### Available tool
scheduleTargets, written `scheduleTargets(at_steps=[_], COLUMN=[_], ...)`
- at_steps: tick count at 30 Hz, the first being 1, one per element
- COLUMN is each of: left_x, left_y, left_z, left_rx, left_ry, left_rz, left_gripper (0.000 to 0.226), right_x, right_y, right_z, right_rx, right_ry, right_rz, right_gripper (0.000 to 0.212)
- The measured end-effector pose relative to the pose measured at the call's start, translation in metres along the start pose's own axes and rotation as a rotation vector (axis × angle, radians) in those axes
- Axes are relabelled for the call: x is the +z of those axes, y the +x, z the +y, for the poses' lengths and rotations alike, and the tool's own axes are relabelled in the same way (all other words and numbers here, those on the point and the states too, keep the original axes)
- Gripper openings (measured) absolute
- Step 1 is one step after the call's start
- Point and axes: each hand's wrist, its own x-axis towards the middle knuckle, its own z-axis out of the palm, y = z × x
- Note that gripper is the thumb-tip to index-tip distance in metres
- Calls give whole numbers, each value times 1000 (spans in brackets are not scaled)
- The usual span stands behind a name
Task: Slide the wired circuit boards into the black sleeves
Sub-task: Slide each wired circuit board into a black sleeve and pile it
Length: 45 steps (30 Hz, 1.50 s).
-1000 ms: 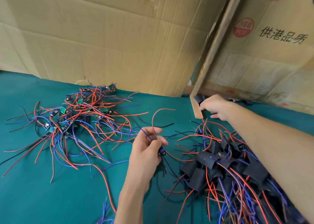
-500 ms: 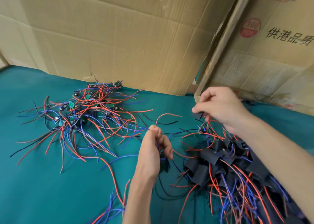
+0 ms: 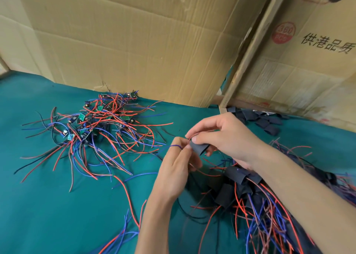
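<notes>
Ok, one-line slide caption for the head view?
Right hand holds a black sleeve while left hand feeds wires toward it, over green cloth.

Bright, even, diffuse light with no glare and only faint soft shadows under the hands. Wide-angle distortion bends the cardboard wall (image 3: 134, 42) and the scene's edges. The wires at lower right (image 3: 269, 215) and both hands show slight motion blur.
</notes>
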Motion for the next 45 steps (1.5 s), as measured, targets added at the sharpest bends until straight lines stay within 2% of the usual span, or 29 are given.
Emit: scheduleTargets(at_steps=[1, 3, 8, 13, 15, 18, 20, 24, 28, 30, 33, 35, 39, 41, 45], left_x=[0, 0, -1, 0, -1, -5, -5, -1, -4, -5, -5, -7, -7, -7, -9], left_y=[1, 2, 2, 3, 2, 0, 0, 1, 1, 0, 2, 3, 1, 1, 0], left_z=[1, 1, -5, -6, -5, -3, 0, 7, 7, 10, 13, 12, 2, 0, 4], left_rx=[9, 25, 64, -87, -103, -27, 66, 111, 125, 78, -146, -195, 8, 64, 50], left_ry=[8, 28, 146, -12, -13, 116, 222, 87, 99, 72, -174, -204, 62, 42, -85], left_rz=[25, 73, 132, 58, 23, 69, 133, 175, 162, 111, 113, 129, 144, 156, 138], left_gripper=[9, 19, 25, 30, 36, 39, 43, 33, 35, 29, 23, 26, 42, 44, 41], right_x=[1, 5, 15, 10, 8, 6, 5, 3, 6, 11, 15, 15, 9, 5, 5], right_y=[0, 1, 7, 11, 11, 10, 8, 8, 11, 10, 10, 9, 4, 0, -13], right_z=[0, 0, -7, -15, -13, -9, -9, -12, -11, -11, -9, -9, -7, -4, 0], right_rx=[-16, -44, -174, -128, -117, -121, -115, -93, -117, -170, -220, -219, -169, -132, -104], right_ry=[-34, -104, -318, -161, -162, -170, -150, -138, -173, -246, -300, -274, -93, 23, 171], right_rz=[-18, -24, 9, -38, 6, 99, 74, 45, 86, 96, 147, 183, 235, 287, 378], right_gripper=[17, 15, 13, 6, 7, 7, 7, 8, 9, 8, 8, 8, 8, 10, 15])
